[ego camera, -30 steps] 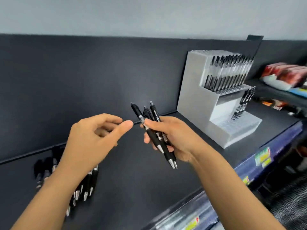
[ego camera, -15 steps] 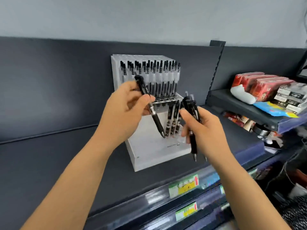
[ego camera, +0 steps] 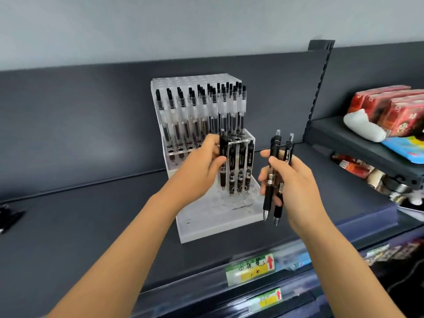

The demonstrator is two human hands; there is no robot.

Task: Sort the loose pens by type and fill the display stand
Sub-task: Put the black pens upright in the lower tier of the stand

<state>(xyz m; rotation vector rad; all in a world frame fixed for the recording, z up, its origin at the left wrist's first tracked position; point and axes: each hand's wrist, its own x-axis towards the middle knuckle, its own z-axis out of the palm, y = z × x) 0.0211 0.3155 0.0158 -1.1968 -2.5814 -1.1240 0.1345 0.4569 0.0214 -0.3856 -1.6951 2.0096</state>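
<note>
- Left grip (ego camera: 204, 161): fingers and thumb pinch one black pen (ego camera: 223, 177) near its clip end. It is upright, with its tip over the lower tier of the display stand (ego camera: 206, 226), beside the seated pens (ego camera: 241, 161).
- Right grip (ego camera: 291, 180): fingers curl round a bundle of spare pens (ego camera: 266, 200), tips down, just right of the stand.
- Handling, as judged: the pens are light, stiff and smooth-barrelled; the rubber sleeve near the tip gives the surest hold.
- Shelf (ego camera: 91, 221): dark, flat and matt, with blurred loose pens (ego camera: 6, 216) at its far left and red packets (ego camera: 390, 106) on the neighbouring shelf.
</note>
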